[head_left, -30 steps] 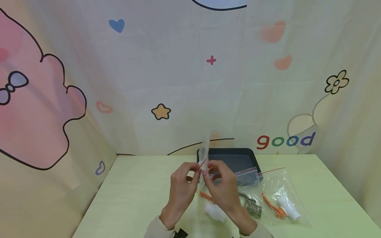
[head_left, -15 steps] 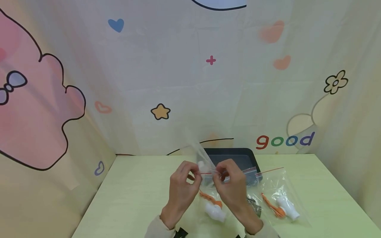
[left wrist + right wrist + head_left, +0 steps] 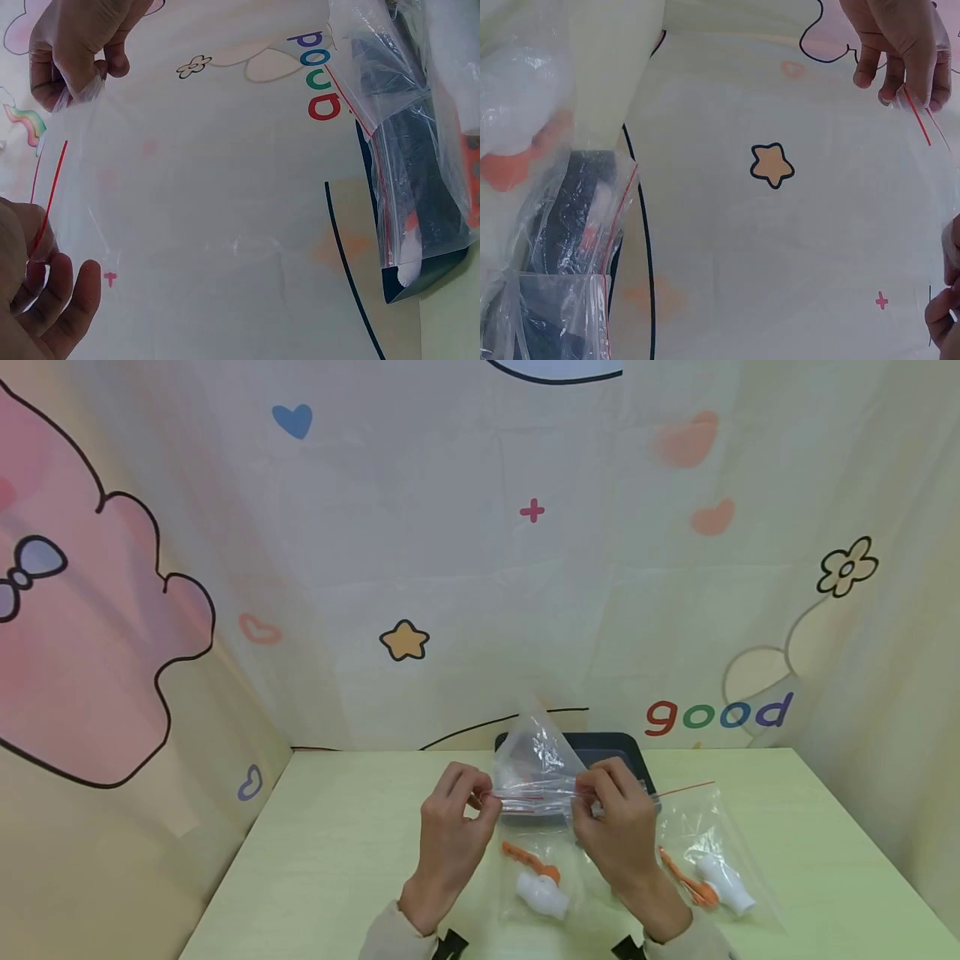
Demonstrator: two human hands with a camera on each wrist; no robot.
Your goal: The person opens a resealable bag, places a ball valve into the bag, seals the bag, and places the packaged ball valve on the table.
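My left hand (image 3: pixel 455 827) pinches one end of the mouth of a clear zip bag (image 3: pixel 536 756) with red seal lines. The other end is pinched between the thumb and fingers of my right hand (image 3: pixel 618 827). Stretched flat between both hands, the bag's mouth stands above the table while its body extends up and away. In the left wrist view the film of the zip bag (image 3: pixel 82 180) spans the two hands, and no object shows inside it there. Below the hands lies a bag with an orange stick-like piece (image 3: pixel 532 862) and a white rounded piece (image 3: pixel 542 896).
Behind the hands, a dark tray (image 3: pixel 611 743) stands at the table's back edge, with bagged items over it. To the right lies another clear zip bag (image 3: pixel 690 814) holding an orange piece (image 3: pixel 701 893) and a white cylinder (image 3: pixel 726 883). A printed curtain (image 3: pixel 465 568) hangs behind.
My right hand has moved right, away from the left, so the bag's mouth has gone from gathered to stretched wide. The dark item by the right wrist is now hidden.
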